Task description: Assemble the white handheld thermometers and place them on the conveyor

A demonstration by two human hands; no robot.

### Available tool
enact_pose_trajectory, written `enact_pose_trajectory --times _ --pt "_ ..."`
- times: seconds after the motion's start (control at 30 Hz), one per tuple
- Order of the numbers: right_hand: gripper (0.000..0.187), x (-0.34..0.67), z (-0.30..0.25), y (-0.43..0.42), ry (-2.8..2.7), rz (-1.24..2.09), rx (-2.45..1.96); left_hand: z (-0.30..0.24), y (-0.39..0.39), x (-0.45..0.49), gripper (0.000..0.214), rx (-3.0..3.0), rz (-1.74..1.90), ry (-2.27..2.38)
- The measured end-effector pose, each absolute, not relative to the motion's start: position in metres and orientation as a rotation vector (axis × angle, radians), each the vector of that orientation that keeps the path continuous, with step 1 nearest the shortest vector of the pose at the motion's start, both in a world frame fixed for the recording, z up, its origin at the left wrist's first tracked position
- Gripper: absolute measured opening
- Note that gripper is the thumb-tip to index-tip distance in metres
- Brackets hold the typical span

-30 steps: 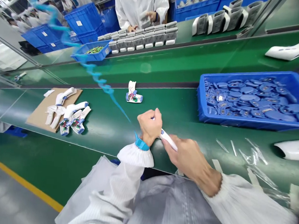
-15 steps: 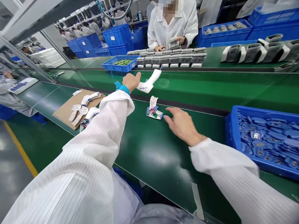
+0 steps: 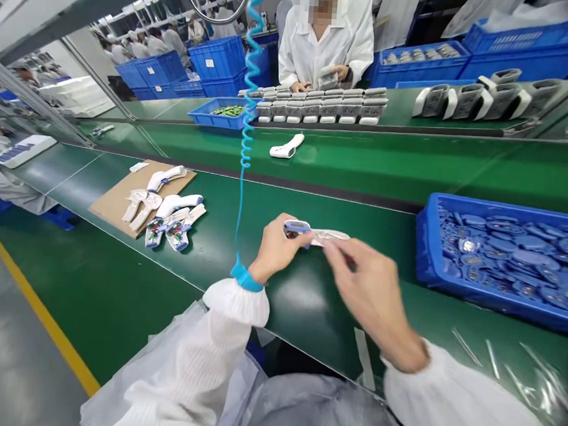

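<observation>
An open infrared thermometer half (image 3: 328,237), white with a blue-rimmed head and wiring inside, is held between my two hands above the green table. My left hand (image 3: 279,245), with a blue strap at the wrist, is closed around its head end. My right hand (image 3: 369,280) pinches the white handle end, its fingers partly covering it. Another white thermometer (image 3: 284,149) lies on the green belt beyond. Several opened thermometers (image 3: 179,222) with exposed wiring lie to the left, partly on a brown board (image 3: 114,207).
On the right stands a blue bin (image 3: 424,262) of blue oval parts. Across the belt (image 3: 389,162), a co-worker in white (image 3: 328,34) handles grey-white units beside stacked rows of them (image 3: 320,108). A coiled blue cord (image 3: 248,107) hangs down to my left wrist.
My left hand has come back from the white thermometer on the belt, which now lies free there. Both hands have taken hold of the open thermometer half and lifted it off the table.
</observation>
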State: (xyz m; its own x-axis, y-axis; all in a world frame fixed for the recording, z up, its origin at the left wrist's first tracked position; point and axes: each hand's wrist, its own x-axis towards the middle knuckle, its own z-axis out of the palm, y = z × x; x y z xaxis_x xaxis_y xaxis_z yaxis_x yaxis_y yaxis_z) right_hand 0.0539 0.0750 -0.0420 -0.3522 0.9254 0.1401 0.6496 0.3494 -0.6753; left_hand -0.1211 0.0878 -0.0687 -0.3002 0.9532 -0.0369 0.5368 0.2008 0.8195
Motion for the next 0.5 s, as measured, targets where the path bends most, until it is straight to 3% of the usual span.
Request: enact_pose_trajectory --times 0.2,0.3,0.5 --pt "0.028 0.112 -0.027 0.052 -2.057 0.557 -1.220 -0.038 0.032 -0.071 0.023 1.749 0.935 1.600" --pt "0.036 0.126 -0.018 0.031 -2.132 0.318 -1.221 -0.035 0.020 -0.048 0.021 1.856 0.824 1.545" --pt "0.026 0.227 -0.036 0.001 -2.066 0.142 -1.572 -0.055 0.012 -0.018 0.028 1.479 0.785 1.462"
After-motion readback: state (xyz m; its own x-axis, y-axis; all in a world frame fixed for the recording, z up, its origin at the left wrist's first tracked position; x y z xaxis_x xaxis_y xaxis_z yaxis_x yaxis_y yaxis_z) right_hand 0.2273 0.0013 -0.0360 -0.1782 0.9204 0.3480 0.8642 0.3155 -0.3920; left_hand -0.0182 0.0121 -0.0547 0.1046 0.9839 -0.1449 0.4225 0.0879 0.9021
